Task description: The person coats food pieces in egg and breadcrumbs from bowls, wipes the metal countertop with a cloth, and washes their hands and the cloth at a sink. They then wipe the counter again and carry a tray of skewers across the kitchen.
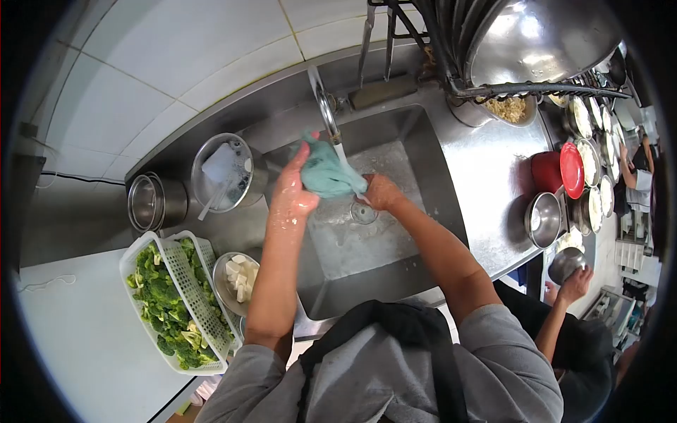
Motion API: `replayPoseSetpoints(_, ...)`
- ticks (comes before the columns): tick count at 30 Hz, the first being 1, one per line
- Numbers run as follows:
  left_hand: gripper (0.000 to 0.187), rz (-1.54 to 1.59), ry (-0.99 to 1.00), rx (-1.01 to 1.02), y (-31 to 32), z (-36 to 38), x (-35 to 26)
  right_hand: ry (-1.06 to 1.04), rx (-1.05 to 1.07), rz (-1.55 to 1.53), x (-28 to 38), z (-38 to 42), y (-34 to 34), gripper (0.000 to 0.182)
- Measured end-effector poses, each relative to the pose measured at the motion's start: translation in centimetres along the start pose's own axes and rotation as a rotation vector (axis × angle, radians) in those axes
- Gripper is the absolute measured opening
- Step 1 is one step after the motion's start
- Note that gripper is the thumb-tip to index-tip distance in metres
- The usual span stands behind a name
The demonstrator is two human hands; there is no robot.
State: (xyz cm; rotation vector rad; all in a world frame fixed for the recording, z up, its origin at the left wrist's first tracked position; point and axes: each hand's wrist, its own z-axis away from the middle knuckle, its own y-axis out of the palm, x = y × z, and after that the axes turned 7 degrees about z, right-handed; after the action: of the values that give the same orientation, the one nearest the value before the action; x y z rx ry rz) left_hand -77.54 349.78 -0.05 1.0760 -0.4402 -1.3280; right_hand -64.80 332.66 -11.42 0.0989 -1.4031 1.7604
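A wet blue-green cloth (328,171) is held between my two hands above the metal sink (423,162), with water running onto it from the faucet (324,106). My left hand (294,185) presses on the cloth's left side, its palm wet and turned toward it. At the cloth's right end, the fingers of my right hand (381,192) are closed on a bunched corner. Below the cloth, the round drain (363,213) shows in the sink floor.
Left: a pot with soapy water (236,166), metal containers (144,202), a basket of broccoli (169,303) and a bowl of white chunks (240,278). Right: a red pot (546,173), steel bowls (543,220) and a person's hand (578,282) holding a bowl. A rack hangs above.
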Motion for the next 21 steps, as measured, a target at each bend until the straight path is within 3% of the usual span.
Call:
replayPoseSetpoints(6, 0.045, -0.008, 0.123, 0.053, -4.0, 0.4, -2.7, -0.008, -0.024, 0.131, -5.8, -3.2, 0.8, 0.047)
replayPoseSetpoints(9, 0.048, 0.056, 0.103, -0.082, -7.8, -0.4, -0.2, 0.194, -0.098, -0.191, -3.5, -2.5, -1.8, 0.045)
replayPoseSetpoints(12, 0.055, -0.165, -0.102, -0.411, -7.2, -1.2, 5.8, -0.011, -0.275, -0.268, 2.6, -1.2, -1.4, 0.045)
replayPoseSetpoints(14, 0.058, 0.163, -0.281, 0.320, -16.1, -6.9, 7.9, 0.054, -0.071, -0.424, 8.1, 1.2, -1.6, 0.041)
replayPoseSetpoints(17, 0.058, 0.096, -0.250, 0.095, -9.4, -3.0, 7.7, -0.149, -0.285, -0.334, 11.8, 5.3, -0.3, 0.040)
replayPoseSetpoints(19, 0.056, 0.040, -0.160, 0.031, -9.6, -2.8, 8.3, -0.288, -0.429, -0.277, 13.0, 7.1, -0.4, 0.042)
replayPoseSetpoints(21, 0.052, 0.018, -0.072, 0.038, -13.5, -4.2, 9.8, -0.066, -0.378, -0.127, 11.9, 5.8, -1.7, 0.054)
